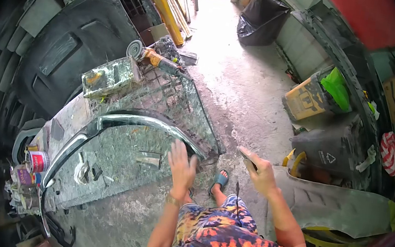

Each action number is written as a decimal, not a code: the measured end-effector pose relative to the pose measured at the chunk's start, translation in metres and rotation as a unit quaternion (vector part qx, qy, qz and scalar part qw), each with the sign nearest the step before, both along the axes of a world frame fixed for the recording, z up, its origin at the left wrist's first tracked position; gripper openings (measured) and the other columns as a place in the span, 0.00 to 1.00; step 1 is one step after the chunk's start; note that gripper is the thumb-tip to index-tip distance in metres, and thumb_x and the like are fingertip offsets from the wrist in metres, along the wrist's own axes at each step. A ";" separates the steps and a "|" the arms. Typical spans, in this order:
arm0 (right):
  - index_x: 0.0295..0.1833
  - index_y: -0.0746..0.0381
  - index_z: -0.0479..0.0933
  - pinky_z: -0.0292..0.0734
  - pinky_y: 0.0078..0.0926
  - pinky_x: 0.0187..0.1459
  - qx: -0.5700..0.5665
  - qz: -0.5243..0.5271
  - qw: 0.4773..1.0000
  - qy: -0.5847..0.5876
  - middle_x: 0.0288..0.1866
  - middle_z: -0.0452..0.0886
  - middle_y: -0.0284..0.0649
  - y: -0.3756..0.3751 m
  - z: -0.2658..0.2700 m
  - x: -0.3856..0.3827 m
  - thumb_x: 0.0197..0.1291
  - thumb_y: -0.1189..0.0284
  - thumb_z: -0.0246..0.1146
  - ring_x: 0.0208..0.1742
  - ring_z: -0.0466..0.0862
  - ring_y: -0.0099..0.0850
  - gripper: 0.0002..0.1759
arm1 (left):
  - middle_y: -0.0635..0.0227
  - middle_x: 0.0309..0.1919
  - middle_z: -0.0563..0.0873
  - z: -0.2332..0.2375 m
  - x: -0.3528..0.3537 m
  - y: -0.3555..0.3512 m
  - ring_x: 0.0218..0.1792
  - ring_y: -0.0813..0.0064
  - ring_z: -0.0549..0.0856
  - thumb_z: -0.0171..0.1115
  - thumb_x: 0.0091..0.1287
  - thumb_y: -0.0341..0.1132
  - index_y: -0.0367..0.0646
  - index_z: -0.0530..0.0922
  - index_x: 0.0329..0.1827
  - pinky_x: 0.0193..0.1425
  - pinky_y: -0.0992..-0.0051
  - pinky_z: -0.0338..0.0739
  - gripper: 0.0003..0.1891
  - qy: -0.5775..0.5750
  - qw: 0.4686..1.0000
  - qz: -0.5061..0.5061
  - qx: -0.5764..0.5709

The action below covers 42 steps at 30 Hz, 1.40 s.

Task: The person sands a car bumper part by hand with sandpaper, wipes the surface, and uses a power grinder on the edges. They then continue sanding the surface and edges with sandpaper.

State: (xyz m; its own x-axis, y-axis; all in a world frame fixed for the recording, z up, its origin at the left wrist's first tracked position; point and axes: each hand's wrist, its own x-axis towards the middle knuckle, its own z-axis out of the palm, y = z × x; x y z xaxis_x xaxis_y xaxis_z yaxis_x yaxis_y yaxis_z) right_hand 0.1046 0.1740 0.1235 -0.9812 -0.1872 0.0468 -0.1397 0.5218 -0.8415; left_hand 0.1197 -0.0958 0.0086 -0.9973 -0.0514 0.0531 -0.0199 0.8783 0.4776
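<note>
My left hand [181, 168] is open, fingers stretched out and slightly blurred, close to the right end of a long curved dark trim piece with a glossy edge [143, 120]. This arch-shaped piece lies over a worn, paint-spotted work table [121, 139]. Out over the floor on the right, my right hand [263, 173] is closed on a thin dark flat piece [249, 163], mostly hidden by the fingers. On the table top inside the arch sit a small block [148, 159] and a crumpled white scrap [81, 170].
An orange power tool [158, 62] and a foil-covered box [111, 77] rest at the table's far end. Cans [37, 161] stand at its left. A dark car hood [76, 49] leans behind. Right are a bucket [306, 97], dark bin [330, 149] and grey panel [335, 204].
</note>
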 end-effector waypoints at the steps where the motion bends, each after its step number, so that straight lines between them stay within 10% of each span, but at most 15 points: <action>1: 0.72 0.54 0.76 0.81 0.35 0.46 -0.002 0.003 1.000 0.000 0.52 0.86 0.55 0.000 -0.001 0.002 0.69 0.79 0.62 0.46 0.89 0.47 0.26 | 0.47 0.83 0.57 -0.007 -0.016 -0.004 0.83 0.49 0.55 0.54 0.77 0.53 0.32 0.59 0.81 0.84 0.48 0.44 0.39 0.000 1.000 0.003 -0.002; 6: 0.71 0.55 0.77 0.80 0.34 0.41 -0.010 0.037 0.995 -0.096 0.42 0.87 0.52 -0.011 -0.002 0.012 0.69 0.78 0.61 0.33 0.85 0.41 0.25 | 0.44 0.83 0.55 -0.011 -0.008 0.006 0.84 0.47 0.53 0.54 0.76 0.55 0.28 0.57 0.81 0.85 0.47 0.41 0.43 -0.021 0.998 -0.048 -0.041; 10: 0.73 0.55 0.75 0.78 0.36 0.38 -0.083 0.067 0.992 -0.072 0.36 0.84 0.54 -0.047 -0.010 0.016 0.69 0.78 0.61 0.28 0.82 0.39 0.26 | 0.50 0.80 0.66 0.013 0.062 0.014 0.83 0.49 0.58 0.58 0.75 0.50 0.39 0.75 0.73 0.85 0.50 0.47 0.30 -0.052 0.976 -0.211 0.016; 13: 0.78 0.53 0.66 0.78 0.42 0.37 -0.043 0.090 0.985 -0.140 0.34 0.84 0.55 -0.088 -0.026 0.022 0.68 0.74 0.62 0.31 0.84 0.50 0.33 | 0.54 0.71 0.78 0.034 0.095 0.002 0.74 0.57 0.74 0.59 0.77 0.43 0.38 0.77 0.70 0.78 0.59 0.64 0.24 -0.077 0.961 -0.107 0.245; 15: 0.80 0.52 0.63 0.78 0.46 0.38 0.011 0.151 0.980 -0.128 0.35 0.84 0.55 -0.124 -0.027 0.026 0.68 0.73 0.61 0.34 0.84 0.53 0.35 | 0.63 0.57 0.87 0.049 0.105 -0.009 0.57 0.71 0.84 0.60 0.78 0.36 0.36 0.80 0.65 0.64 0.71 0.76 0.18 -0.126 0.781 0.146 0.593; 23: 0.80 0.56 0.61 0.78 0.53 0.46 0.076 0.328 0.933 -0.128 0.45 0.84 0.56 -0.271 -0.042 0.047 0.64 0.71 0.63 0.46 0.85 0.55 0.39 | 0.73 0.35 0.86 0.019 0.122 -0.132 0.36 0.85 0.81 0.66 0.75 0.34 0.43 0.80 0.38 0.43 0.79 0.76 0.07 -0.020 0.636 0.323 0.700; 27: 0.70 0.63 0.71 0.72 0.44 0.62 0.190 0.253 0.948 0.037 0.68 0.72 0.49 -0.313 -0.072 0.014 0.61 0.70 0.67 0.69 0.73 0.47 0.31 | 0.78 0.27 0.82 -0.027 0.120 -0.230 0.27 0.86 0.77 0.66 0.75 0.34 0.46 0.79 0.36 0.34 0.79 0.73 0.08 -0.003 0.759 0.343 0.554; 37: 0.66 0.62 0.74 0.69 0.43 0.60 0.340 0.227 0.901 0.143 0.65 0.75 0.49 -0.343 -0.123 0.006 0.57 0.72 0.63 0.65 0.74 0.45 0.28 | 0.69 0.26 0.84 -0.054 0.078 -0.323 0.28 0.78 0.80 0.68 0.71 0.36 0.35 0.81 0.37 0.35 0.73 0.75 0.11 -0.055 0.903 0.203 0.373; 42: 0.53 0.60 0.77 0.69 0.43 0.55 0.337 0.169 0.916 0.138 0.50 0.76 0.44 -0.349 -0.126 0.011 0.59 0.71 0.61 0.58 0.75 0.43 0.16 | 0.48 0.33 0.88 -0.063 0.051 -0.326 0.35 0.49 0.87 0.64 0.70 0.34 0.35 0.83 0.40 0.41 0.58 0.78 0.09 -0.042 0.966 0.106 0.231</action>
